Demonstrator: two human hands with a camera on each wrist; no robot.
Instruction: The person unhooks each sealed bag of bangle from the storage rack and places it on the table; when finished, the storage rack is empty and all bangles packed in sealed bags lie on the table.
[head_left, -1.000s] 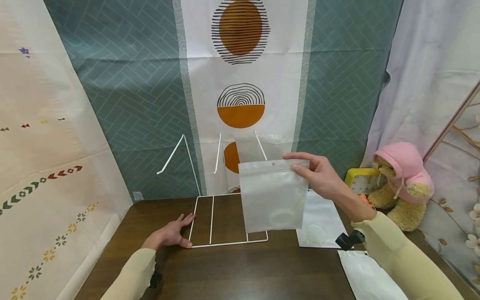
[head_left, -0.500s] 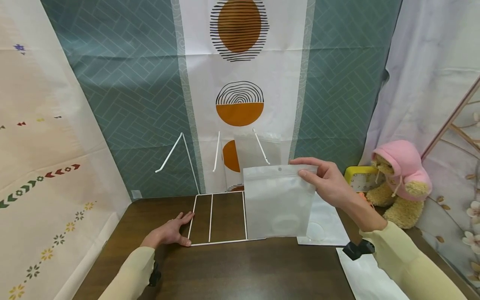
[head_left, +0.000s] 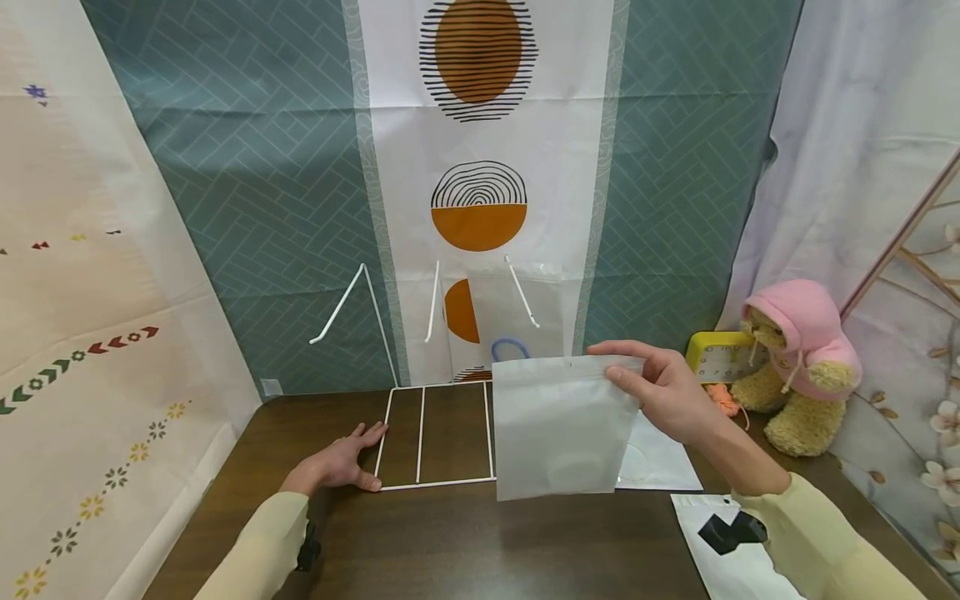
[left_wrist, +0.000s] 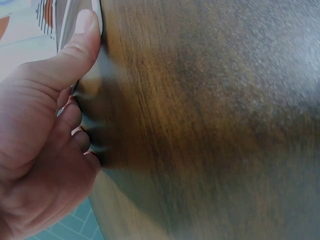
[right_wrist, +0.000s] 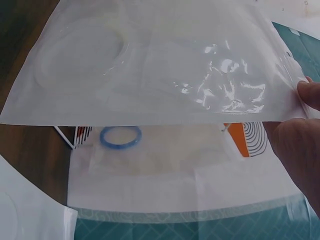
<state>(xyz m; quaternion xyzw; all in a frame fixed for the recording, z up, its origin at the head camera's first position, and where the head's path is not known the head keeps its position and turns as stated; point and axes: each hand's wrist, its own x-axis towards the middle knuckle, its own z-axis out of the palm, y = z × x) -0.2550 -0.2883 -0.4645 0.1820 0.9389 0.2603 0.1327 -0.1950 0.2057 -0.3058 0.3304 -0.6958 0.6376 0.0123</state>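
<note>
Below-left of the right hand (head_left: pixel 662 388), which pinches its top corner, hangs the white zip-seal pouch (head_left: pixel 561 425); the nearest wire prong (head_left: pixel 522 292) lies above-left.

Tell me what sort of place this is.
Probably a corner of a room in a home, though I can't be certain: a dark brown wood-grain table stands before a teal-and-white patterned hanging cloth, with a tan plush bear in a pink hoodie at the right.

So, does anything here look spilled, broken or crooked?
Nothing stands out: I see no spill or breakage. The white wire rack stands upright. The square, glossy white pouch hangs slightly tilted, probably just because the bare right hand grips it near one corner.
</note>
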